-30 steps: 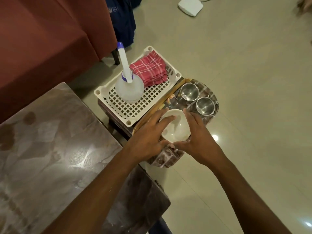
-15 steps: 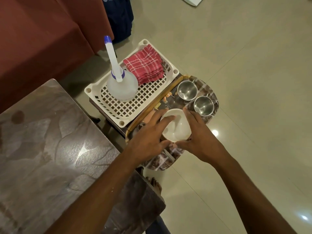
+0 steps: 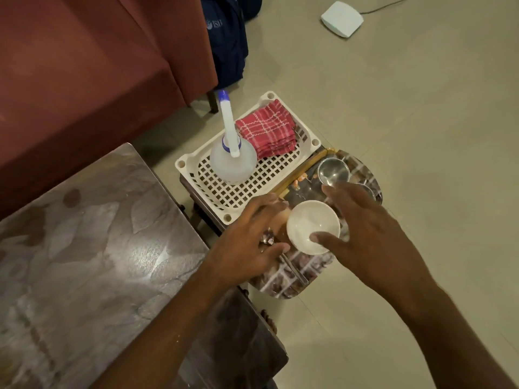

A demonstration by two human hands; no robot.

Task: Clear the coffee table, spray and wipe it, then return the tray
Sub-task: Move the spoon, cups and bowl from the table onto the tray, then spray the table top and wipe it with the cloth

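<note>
A white bowl (image 3: 312,224) sits on the patterned tray (image 3: 283,282), which rests on a low stand beside the coffee table (image 3: 92,248). My left hand (image 3: 250,240) hovers just left of the bowl with its fingers spread. On the bowl's right, my right hand (image 3: 365,228) is spread too, its thumb over the bowl's near rim. Two steel cups stand on the tray's far end: one in plain sight (image 3: 333,170), the other (image 3: 370,191) mostly hidden behind my right hand. A spoon (image 3: 292,266) lies on the tray under my left hand.
A white plastic basket (image 3: 252,189) next to the tray holds a spray bottle (image 3: 233,158) and a folded red checked cloth (image 3: 268,130). A red sofa (image 3: 92,68) stands behind the table. A dark bag (image 3: 227,43) and a white device (image 3: 342,19) lie on the tiled floor.
Both hands have let go of the bowl and opened; it now rests on the tray. The view has shifted so that the basket and tray sit lower in the frame.
</note>
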